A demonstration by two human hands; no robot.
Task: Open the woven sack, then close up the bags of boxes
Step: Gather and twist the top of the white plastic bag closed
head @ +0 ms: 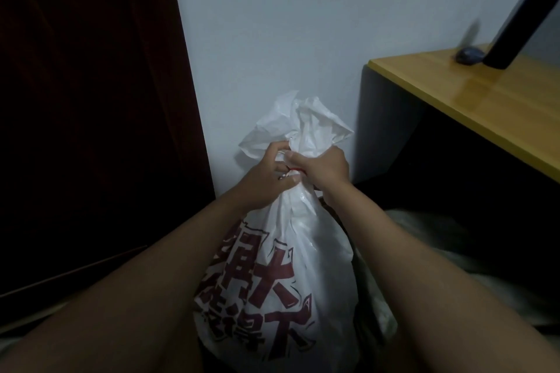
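Both hands (291,171) curled tight on the tied neck of the white sack (281,266) standing on the floor against the wall, best steadied below the knot while picking loose the red tie (293,169).

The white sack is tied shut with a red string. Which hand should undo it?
Probably the left hand. Its fingertips already sit at the red tie on the neck of the woven sack. The right hand grips the bunched neck just above, so it can hold the sack steady.
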